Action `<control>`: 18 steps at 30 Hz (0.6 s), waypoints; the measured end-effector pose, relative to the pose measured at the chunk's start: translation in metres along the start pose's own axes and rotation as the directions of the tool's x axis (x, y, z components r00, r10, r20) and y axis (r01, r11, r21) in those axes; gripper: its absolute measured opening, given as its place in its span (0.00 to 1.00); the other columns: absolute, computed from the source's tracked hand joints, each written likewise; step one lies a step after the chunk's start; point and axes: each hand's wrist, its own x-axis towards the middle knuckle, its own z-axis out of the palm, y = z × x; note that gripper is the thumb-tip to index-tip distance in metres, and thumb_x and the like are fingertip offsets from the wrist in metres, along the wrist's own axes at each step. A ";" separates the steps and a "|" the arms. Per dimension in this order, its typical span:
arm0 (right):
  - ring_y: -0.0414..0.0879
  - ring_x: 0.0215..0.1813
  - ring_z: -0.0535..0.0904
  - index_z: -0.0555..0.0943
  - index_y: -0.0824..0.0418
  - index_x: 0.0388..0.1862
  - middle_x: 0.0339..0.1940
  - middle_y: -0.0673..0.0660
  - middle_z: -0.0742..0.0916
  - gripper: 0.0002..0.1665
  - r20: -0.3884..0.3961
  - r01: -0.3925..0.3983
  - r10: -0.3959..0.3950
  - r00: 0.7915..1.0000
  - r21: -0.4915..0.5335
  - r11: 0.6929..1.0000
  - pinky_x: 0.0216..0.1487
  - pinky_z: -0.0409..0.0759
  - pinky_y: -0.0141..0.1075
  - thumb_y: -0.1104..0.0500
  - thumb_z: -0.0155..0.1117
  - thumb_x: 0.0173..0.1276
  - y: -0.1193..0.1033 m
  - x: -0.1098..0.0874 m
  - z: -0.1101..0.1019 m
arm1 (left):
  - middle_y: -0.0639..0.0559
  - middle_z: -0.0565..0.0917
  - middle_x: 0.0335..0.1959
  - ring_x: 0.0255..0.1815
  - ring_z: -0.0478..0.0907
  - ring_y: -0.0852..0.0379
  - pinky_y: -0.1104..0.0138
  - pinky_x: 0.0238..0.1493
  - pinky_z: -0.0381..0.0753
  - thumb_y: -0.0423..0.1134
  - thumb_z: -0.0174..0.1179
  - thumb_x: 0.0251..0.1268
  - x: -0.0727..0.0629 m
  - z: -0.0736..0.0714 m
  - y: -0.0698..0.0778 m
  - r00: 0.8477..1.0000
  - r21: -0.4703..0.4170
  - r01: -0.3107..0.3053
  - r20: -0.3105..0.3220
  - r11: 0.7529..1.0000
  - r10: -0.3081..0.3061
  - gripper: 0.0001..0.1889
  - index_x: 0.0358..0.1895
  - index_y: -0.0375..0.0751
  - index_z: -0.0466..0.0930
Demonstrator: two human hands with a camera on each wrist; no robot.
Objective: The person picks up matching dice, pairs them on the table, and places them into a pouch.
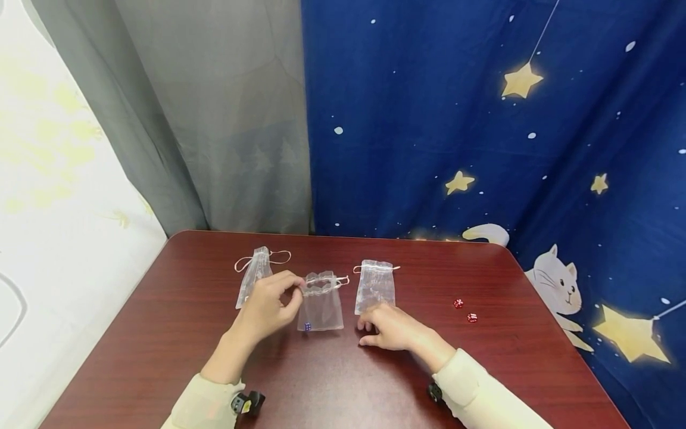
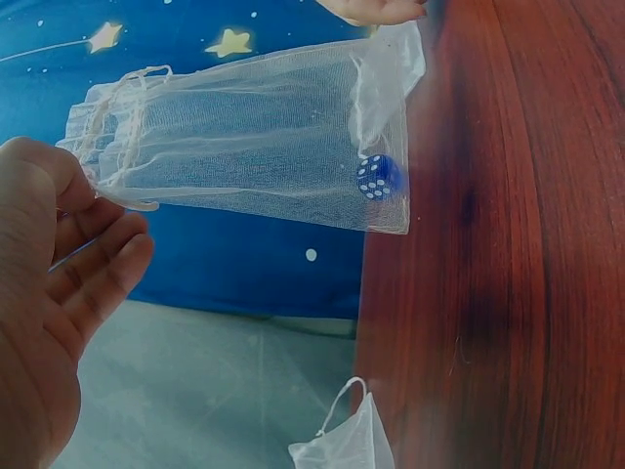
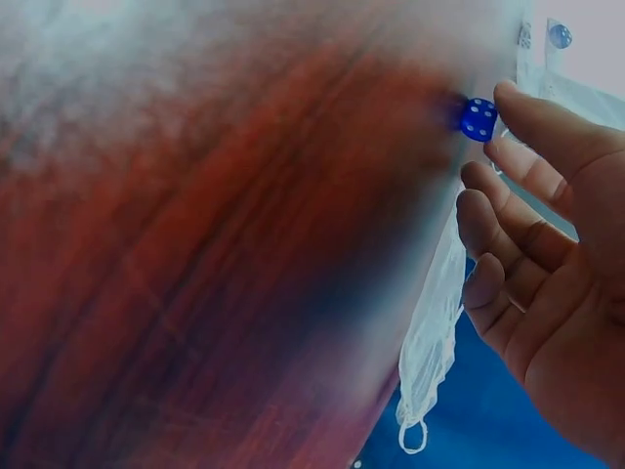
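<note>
The left hand (image 1: 270,302) is pinching the middle bag (image 1: 326,311). Right of it, a blue die (image 3: 478,119) is showing beside the right hand (image 1: 392,326), grip unclear.

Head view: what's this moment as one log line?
left hand: holds top of middle bag; right hand: by bottom of right bag; blue die: at middle bag's bottom corner; red dice: on table

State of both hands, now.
Left hand: closed, pinching the middle mesh bag by its top.
Right hand: cannot tell whether it grips the blue die beside it in its wrist view.
</note>
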 end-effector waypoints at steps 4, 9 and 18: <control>0.34 0.34 0.76 0.87 0.56 0.39 0.30 0.44 0.82 0.11 -0.002 -0.006 0.006 1.000 -0.006 1.000 0.40 0.78 0.31 0.53 0.77 0.61 0.001 -0.001 0.003 | 0.58 0.82 0.28 0.25 0.77 0.58 0.77 0.28 0.74 0.24 0.57 0.56 0.000 0.000 0.001 1.000 -0.004 0.017 0.012 1.000 -0.017 0.10 0.31 0.42 0.84; 0.35 0.34 0.78 0.87 0.56 0.38 0.30 0.45 0.84 0.09 -0.025 0.020 -0.020 1.000 0.014 1.000 0.40 0.78 0.29 0.56 0.78 0.60 0.000 -0.002 0.005 | 0.58 0.82 0.27 0.25 0.77 0.61 0.77 0.28 0.75 0.24 0.57 0.56 0.000 0.000 0.001 1.000 -0.005 0.006 0.002 1.000 -0.006 0.10 0.31 0.42 0.83; 0.36 0.34 0.79 0.87 0.57 0.35 0.30 0.46 0.85 0.06 -0.051 0.047 -0.044 0.998 0.056 0.997 0.39 0.77 0.26 0.60 0.77 0.61 -0.001 -0.003 0.009 | 0.58 0.82 0.28 0.26 0.75 0.64 0.77 0.28 0.75 0.23 0.57 0.55 0.000 0.000 0.001 1.000 -0.004 0.008 0.000 1.000 -0.008 0.10 0.31 0.42 0.84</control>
